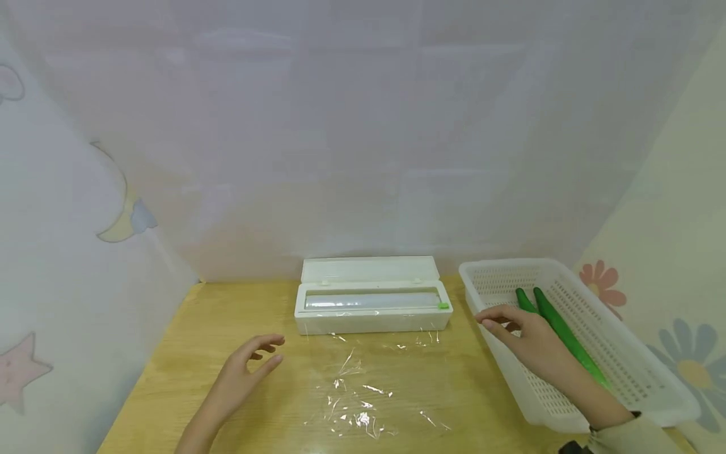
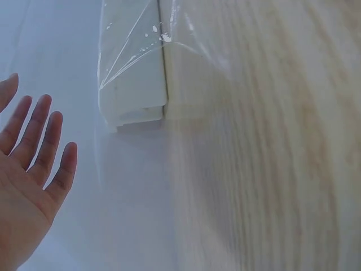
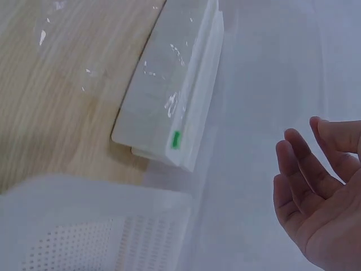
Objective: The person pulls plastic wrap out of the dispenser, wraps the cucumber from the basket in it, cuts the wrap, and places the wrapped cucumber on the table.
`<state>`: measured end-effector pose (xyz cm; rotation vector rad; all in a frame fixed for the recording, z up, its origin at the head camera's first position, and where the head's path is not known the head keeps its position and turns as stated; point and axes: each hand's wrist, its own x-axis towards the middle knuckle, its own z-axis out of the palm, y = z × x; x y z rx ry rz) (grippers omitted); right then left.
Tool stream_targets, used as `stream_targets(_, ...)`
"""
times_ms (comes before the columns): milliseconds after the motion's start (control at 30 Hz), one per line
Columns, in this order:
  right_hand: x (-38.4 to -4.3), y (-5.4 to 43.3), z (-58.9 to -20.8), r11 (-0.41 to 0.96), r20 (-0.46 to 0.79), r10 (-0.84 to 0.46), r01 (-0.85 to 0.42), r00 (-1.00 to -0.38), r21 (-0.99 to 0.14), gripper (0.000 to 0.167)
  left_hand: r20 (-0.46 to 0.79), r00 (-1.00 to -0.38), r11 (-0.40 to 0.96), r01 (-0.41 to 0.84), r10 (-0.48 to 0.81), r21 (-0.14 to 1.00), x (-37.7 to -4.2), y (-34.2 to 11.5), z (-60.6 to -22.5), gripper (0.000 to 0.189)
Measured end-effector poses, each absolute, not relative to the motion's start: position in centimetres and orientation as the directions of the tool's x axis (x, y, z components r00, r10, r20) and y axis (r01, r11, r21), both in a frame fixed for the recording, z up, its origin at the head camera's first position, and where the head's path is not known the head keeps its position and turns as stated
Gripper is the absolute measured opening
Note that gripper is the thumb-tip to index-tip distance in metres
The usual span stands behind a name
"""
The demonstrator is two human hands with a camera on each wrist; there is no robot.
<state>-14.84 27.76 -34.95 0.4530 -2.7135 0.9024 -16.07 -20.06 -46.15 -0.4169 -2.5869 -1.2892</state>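
A white cling film dispenser (image 1: 374,323) stands at the back of the table with its lid raised, a roll of film (image 1: 371,301) inside and a green slide cutter (image 1: 443,306) at its right end. From its front, a clear sheet of cling film (image 1: 363,403) spreads over the tabletop. Left of that sheet hovers my left hand (image 1: 241,375), fingers loosely bent and holding nothing. My right hand (image 1: 530,337) hangs over the near-left side of a white perforated basket (image 1: 499,366), relaxed and without anything in it. Two long green cucumbers (image 1: 567,334) lie in the basket, partly hidden by my right arm.
The wooden table (image 1: 187,340) meets a pale cloth backdrop (image 1: 351,157) behind the dispenser. Patterned side walls (image 1: 51,284) close in the left and right. The basket takes up the table's right side.
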Motion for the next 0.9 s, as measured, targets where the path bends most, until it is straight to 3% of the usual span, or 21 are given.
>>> stream_targets(300,-19.2,31.9,-33.7,0.785,0.437,-0.206,-0.415,-0.875,-0.460,0.015,0.386,-0.914,0.506,0.394,0.126,0.767,-16.9,-19.9,-46.1,0.033)
stream_targets(533,-21.7,34.4,-32.6,0.826,0.378,-0.126,-0.308,-0.917,-0.473,0.024,0.383,-0.916,0.474,0.391,0.117,0.789,-17.6,-19.3,-44.7,0.034)
stream_targets(900,-23.0,40.1,-36.2,0.852,0.304,-0.102,-0.240,-0.947,-0.465,0.029,0.344,-0.929,0.475,0.365,0.134,0.800,-15.8,-16.6,-44.5,0.033)
